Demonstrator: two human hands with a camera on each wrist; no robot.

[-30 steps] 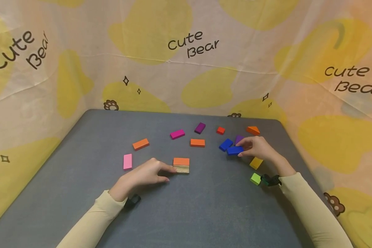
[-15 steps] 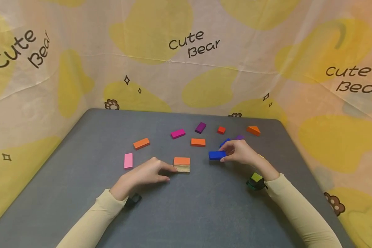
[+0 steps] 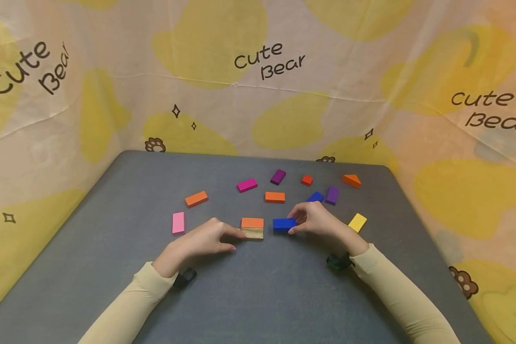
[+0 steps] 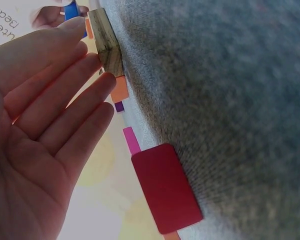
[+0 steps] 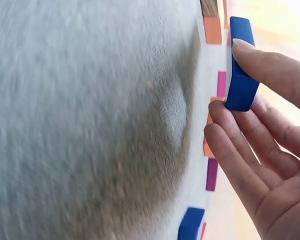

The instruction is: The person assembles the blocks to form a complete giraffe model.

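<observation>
My right hand point(image 3: 316, 220) pinches a blue rectangular block point(image 3: 281, 224) between thumb and fingers. In the right wrist view this blue block point(image 5: 242, 92) is raised off the tabletop, long side across the hand. A small gap separates it from a wood-grain block point(image 3: 252, 233) with an orange face point(image 3: 252, 222) directly behind. My left hand point(image 3: 199, 244) rests beside that pair, index fingertip at its left end. From the left wrist, the fingers look loosely extended, with the wood-grain block point(image 4: 107, 45) just past their tips.
Behind the hands lie orange blocks point(image 3: 274, 197) point(image 3: 196, 198), a magenta block point(image 3: 247, 185), purple blocks point(image 3: 278, 177) point(image 3: 332, 196), a red cube point(image 3: 307, 180) and an orange triangle point(image 3: 351, 180). A second blue block point(image 3: 315, 197), a yellow block point(image 3: 357, 222) and a pink block point(image 3: 178, 223) flank them.
My right hand has carried the blue block leftward and slightly nearer, toward the wood-grain block. The right forearm now hides the green cube. My left hand has stayed in place.
</observation>
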